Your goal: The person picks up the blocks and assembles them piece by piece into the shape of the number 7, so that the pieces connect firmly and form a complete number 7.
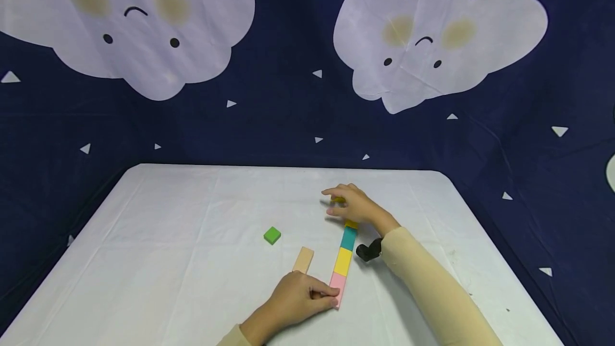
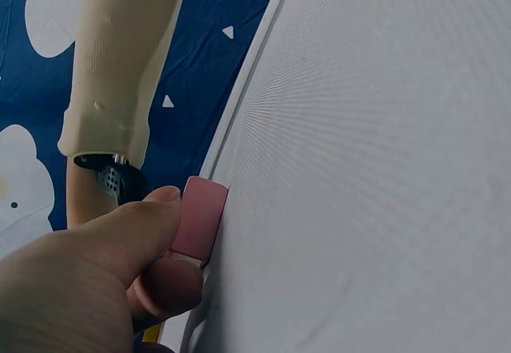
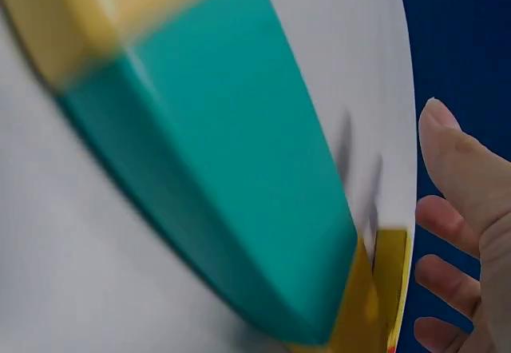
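A straight row of coloured blocks lies on the white table, running away from me. At its near end is a pink block [image 1: 338, 281], which the thumb and forefinger of my left hand [image 1: 300, 298] pinch; the left wrist view shows the pink block [image 2: 202, 217] at the fingertips. Beyond it come a yellow block [image 1: 343, 261], a teal block [image 1: 348, 238] and another yellow block [image 1: 352, 224], partly hidden. My right hand [image 1: 357, 204] hovers over the far end, thumb and fingers apart, near a further yellow piece [image 1: 338, 199]. The right wrist view shows the teal block [image 3: 239, 161] up close.
A green block [image 1: 272, 235] lies alone, left of the row. A pale wooden block [image 1: 303, 259] is partly covered by my left hand. Past the white table's [image 1: 144, 218] far edge hangs a dark blue cloth [image 1: 288, 122] with clouds.
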### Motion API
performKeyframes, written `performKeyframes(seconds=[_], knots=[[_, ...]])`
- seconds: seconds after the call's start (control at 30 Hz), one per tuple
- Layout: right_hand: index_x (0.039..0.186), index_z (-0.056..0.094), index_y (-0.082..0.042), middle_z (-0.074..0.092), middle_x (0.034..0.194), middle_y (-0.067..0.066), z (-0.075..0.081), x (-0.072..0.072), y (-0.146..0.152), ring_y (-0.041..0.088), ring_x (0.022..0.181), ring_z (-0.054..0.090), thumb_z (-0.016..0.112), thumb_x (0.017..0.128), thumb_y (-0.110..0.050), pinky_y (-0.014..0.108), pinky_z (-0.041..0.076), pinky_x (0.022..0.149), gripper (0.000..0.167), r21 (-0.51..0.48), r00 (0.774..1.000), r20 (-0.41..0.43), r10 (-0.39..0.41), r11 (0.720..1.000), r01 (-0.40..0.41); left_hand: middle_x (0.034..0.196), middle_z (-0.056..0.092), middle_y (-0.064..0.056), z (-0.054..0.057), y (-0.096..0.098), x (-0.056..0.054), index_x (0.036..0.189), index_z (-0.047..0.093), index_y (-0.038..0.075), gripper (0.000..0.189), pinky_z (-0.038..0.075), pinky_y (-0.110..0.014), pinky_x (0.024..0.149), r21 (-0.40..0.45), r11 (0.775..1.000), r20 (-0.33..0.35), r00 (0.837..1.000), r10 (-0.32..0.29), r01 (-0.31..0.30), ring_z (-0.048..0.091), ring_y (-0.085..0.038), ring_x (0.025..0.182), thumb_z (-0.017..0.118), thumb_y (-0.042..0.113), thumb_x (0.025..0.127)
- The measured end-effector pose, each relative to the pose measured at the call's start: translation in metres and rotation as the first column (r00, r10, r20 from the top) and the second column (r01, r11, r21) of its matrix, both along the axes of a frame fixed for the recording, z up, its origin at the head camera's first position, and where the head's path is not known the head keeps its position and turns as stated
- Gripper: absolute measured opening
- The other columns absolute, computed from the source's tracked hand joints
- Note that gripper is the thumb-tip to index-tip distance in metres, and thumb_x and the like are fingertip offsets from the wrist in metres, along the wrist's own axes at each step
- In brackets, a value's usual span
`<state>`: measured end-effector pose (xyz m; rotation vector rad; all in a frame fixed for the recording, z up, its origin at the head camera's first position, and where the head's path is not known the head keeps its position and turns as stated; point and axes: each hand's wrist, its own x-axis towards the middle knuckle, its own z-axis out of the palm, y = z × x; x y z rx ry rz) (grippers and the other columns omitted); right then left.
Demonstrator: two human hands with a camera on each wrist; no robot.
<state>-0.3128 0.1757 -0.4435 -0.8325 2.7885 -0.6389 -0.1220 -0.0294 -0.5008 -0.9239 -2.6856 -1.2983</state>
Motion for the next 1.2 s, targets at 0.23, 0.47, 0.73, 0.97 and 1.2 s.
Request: performKeyframes(seconds=[0.23,0.47,0.73,0.97,1.2], knots=[[0.138,0.059,-0.027,0.065,0.109,-0.008,-0.003,0.022,-0.017,0.017,0.100,0.050,0.073,0.089,-0.037,0.037,0.042,0.090,0.052,0.012,0.990,-0.001,0.139,0.990,-0.139,0.062,0.068,0.019,0.000,0.000,0.000,0.099,0.081,0.030,0.015,0.032,-0.009,0.045,-0.006,1.000,-0.019,1.000,-0.002,0.002,0.034,0.021,0.049,0.078,0.035,0.085],[0.137,0.060,-0.029,0.067,0.106,-0.008,0.001,0.042,-0.031,0.017,0.097,0.051,0.076,0.087,-0.036,0.033,0.039,0.086,0.053,0.030,0.963,0.057,0.265,0.963,-0.267,0.062,0.067,0.019,0.001,-0.001,0.000,0.098,0.081,0.030,0.015,0.031,-0.008,0.045,-0.005,1.000,-0.039,0.999,0.001,-0.001,0.034,0.021,0.049,0.078,0.035,0.084],[0.133,0.063,-0.032,0.067,0.106,-0.013,0.001,0.063,-0.041,0.012,0.101,0.049,0.076,0.086,-0.039,0.027,0.038,0.088,0.050,0.044,0.928,0.096,0.361,0.929,-0.367,0.058,0.064,0.019,0.002,0.000,0.000,0.099,0.081,0.029,0.016,0.031,-0.010,0.045,-0.019,1.000,-0.029,0.999,-0.015,0.014,0.031,0.018,0.048,0.077,0.035,0.085],[0.122,0.071,-0.036,0.064,0.104,-0.020,0.002,0.071,-0.046,0.006,0.099,0.045,0.078,0.083,-0.037,0.024,0.036,0.086,0.039,0.029,0.915,0.147,0.375,0.923,-0.383,0.054,0.060,0.018,0.003,-0.001,0.001,0.100,0.081,0.028,0.017,0.031,-0.011,0.044,-0.021,1.000,-0.011,1.000,-0.020,0.020,0.030,0.017,0.046,0.077,0.035,0.085],[0.117,0.074,-0.035,0.064,0.104,-0.021,0.001,0.070,-0.047,0.006,0.098,0.046,0.080,0.081,-0.037,0.025,0.037,0.087,0.036,0.030,0.925,0.152,0.348,0.934,-0.356,0.053,0.059,0.018,0.005,-0.001,0.001,0.100,0.081,0.028,0.017,0.031,-0.011,0.045,-0.023,1.000,-0.015,1.000,-0.017,0.017,0.030,0.017,0.047,0.077,0.035,0.085]])
